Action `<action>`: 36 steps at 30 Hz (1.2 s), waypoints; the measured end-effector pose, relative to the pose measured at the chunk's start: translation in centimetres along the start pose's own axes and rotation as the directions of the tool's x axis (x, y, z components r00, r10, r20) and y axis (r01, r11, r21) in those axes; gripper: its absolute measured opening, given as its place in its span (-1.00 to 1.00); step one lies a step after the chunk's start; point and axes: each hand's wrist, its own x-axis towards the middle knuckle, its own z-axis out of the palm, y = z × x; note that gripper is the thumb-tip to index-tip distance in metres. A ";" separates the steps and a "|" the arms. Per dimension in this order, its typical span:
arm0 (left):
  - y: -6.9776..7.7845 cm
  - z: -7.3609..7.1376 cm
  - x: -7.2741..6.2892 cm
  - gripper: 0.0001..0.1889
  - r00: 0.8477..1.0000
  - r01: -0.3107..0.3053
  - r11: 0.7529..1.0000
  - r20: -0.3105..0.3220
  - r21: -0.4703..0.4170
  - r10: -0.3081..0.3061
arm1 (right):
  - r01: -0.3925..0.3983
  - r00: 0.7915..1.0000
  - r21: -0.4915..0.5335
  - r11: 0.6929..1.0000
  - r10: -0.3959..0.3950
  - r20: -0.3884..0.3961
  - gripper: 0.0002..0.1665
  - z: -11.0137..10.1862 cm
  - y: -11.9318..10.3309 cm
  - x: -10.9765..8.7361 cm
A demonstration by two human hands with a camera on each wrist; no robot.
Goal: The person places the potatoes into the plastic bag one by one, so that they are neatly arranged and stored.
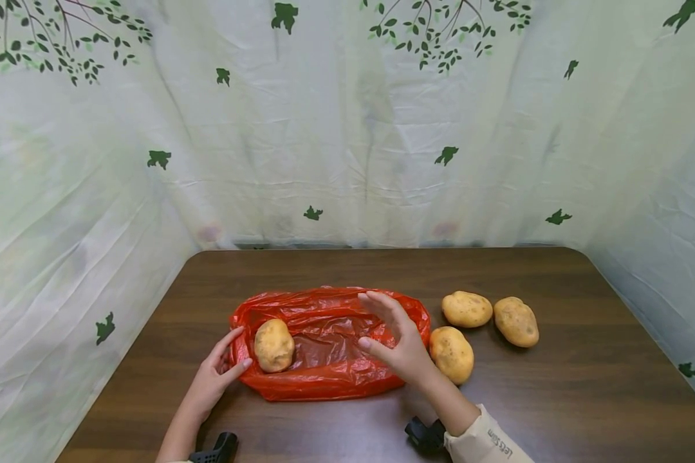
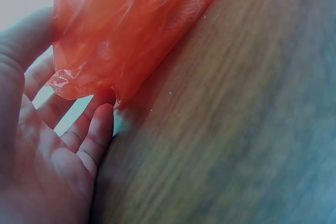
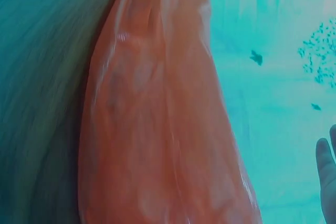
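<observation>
A red plastic bag (image 1: 336, 386) lies spread wide with its mouth up on the table, and one potato (image 1: 274, 346) is inside at its left. My left hand (image 1: 211, 376) touches the bag's left end, thumb and fingers spread along the rim; in the left wrist view its fingers (image 2: 97, 132) rest against the thin red plastic (image 2: 126, 40). Over the right half of the bag is my right hand (image 1: 402, 344), thumb apart from the fingers and nothing held. The right wrist view shows the bag's side (image 3: 157, 129) and fingertips (image 3: 325, 156) at the right edge.
Beside the bag's right end lies a potato (image 1: 452, 355). Two more, an oval potato (image 1: 466, 309) and another potato (image 1: 516, 321), sit farther back on the brown wooden table (image 1: 585, 399). A pale leaf-print curtain (image 1: 347, 128) surrounds the table's back and sides.
</observation>
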 end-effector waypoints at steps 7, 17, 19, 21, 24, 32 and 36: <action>0.0 0.0 0.0 -0.34 1.000 -0.018 1.000 0.003 -0.010 0.018 | -0.022 0.999 -0.046 0.999 0.019 -0.048 -0.19 -2.7 1.2 -1.8; -0.1 -0.1 0.1 -0.35 1.000 -0.004 1.000 0.011 -0.001 0.004 | -0.058 0.994 -0.185 0.981 0.040 -0.098 -0.17 -6.1 0.4 -4.1; -0.1 -0.1 0.1 -0.35 1.000 -0.003 1.000 0.012 -0.003 0.003 | -0.056 0.994 -0.211 0.976 0.034 -0.105 -0.16 -6.9 0.7 -4.8; 0.0 0.0 0.1 -0.35 1.000 -0.001 1.000 0.010 0.000 0.001 | -0.051 0.993 -0.229 0.972 0.025 -0.114 -0.16 -7.7 1.0 -5.4; 0.1 0.0 0.0 -0.35 1.000 0.000 1.000 0.008 0.005 0.000 | -0.064 0.991 -0.250 0.966 0.033 -0.128 -0.14 -8.8 1.8 -6.5; -0.1 0.0 0.2 -0.35 1.000 0.018 1.000 0.012 0.006 -0.018 | -0.147 0.985 -0.398 0.905 0.098 -0.141 -0.20 -10.0 0.2 -7.6; -0.1 -0.1 0.1 -0.35 1.000 0.016 1.000 0.006 0.015 -0.016 | -0.156 0.988 -0.473 0.867 0.129 -0.090 -0.24 -10.3 0.4 -8.0</action>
